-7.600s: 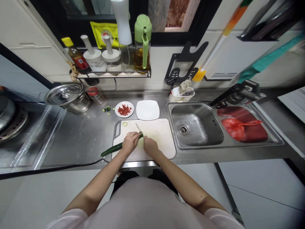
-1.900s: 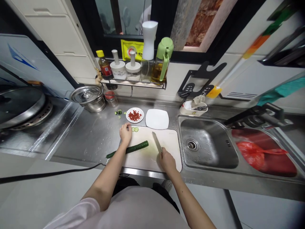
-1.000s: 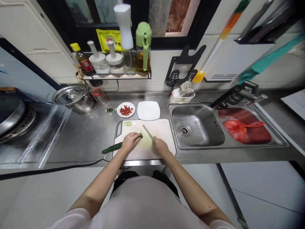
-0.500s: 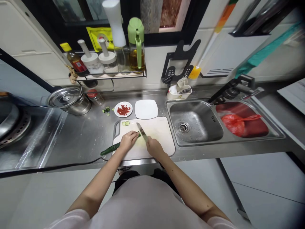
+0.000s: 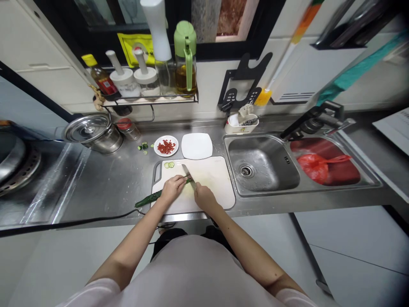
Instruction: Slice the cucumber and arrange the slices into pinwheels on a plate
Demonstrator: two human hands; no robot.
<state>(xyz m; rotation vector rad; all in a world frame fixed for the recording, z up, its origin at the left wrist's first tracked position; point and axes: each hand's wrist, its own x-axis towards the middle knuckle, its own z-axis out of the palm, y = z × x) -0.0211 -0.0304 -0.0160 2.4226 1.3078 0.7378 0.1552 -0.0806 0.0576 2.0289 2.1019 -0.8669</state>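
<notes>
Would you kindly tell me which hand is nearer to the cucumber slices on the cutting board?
The left. The left hand holds the cucumber on the near side of the cucumber slices; the right hand, gripping the knife, is farther off to their right.

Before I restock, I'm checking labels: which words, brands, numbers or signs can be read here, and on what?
No text reads clearly.
Sauce bottle: label too small to read.
Yellow packet: print too blurred.
Utensil holder: small mark, unreadable.
White object at right edge: print blurred.
</notes>
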